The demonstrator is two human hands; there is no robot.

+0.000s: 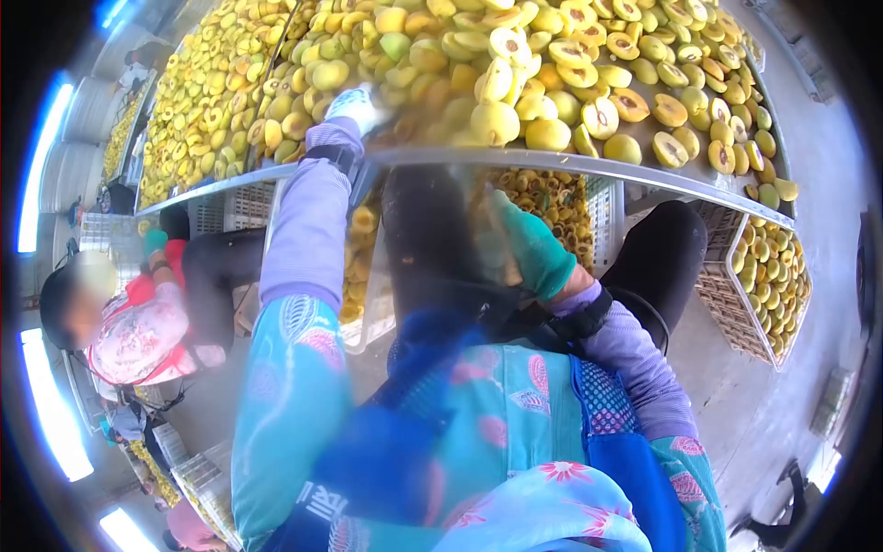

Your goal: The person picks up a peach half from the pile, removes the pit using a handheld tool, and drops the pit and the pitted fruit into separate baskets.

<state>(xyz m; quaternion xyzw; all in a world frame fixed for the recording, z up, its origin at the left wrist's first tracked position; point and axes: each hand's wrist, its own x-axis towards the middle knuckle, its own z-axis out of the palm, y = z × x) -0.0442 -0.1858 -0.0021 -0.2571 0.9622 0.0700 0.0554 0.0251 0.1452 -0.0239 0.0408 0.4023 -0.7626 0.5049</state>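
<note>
My left hand, in a white glove, is over the table's near edge among the yellow fruit. Its fingertips are smeared by motion, so what they hold, if anything, does not show. My right hand, in a green glove, is lower, in front of the table edge and above my lap. Blur hides its fingers too. Halved yellow stone fruits, like peaches or apricots, lie cut side up and down on the metal table, many with the brown pit cavity showing. Whole-looking fruits sit among them.
Under the table, a crate of brown-centred fruit pieces stands near my knees. Another fruit-filled crate is on the floor at right. A co-worker sits at left beside the same table. A metal rim borders the near side.
</note>
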